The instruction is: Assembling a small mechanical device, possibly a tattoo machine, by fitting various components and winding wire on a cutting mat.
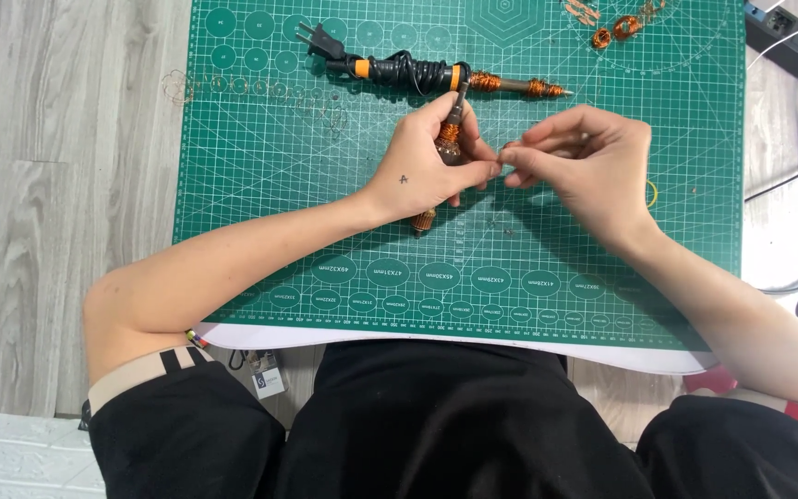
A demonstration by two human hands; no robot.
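- The left hand (422, 166) is wrapped around a slim dark rod wound with copper wire (449, 139), holding it tilted, its coiled lower end (425, 220) poking out below the palm just above the green gridded cutting mat (260, 203)
- The right hand (584, 152) has thumb and forefinger pinched together right against the left fingertips; whatever they grip is too fine to make out, most likely a strand of wire
- To do this well, I judge the strand should be kept taut and fed in close, even turns, with the rod steadied by the left hand and the pinch kept near the winding
- Just beyond the hands lies an orange-and-black soldering iron with its cord bundled round the handle (408, 72)
- Loose copper wire coils (613, 28) sit near the mat's far edge, and a black power strip (791, 39) rests on the grey wood surface (57, 166)
- No container is in view, so nothing is held in one
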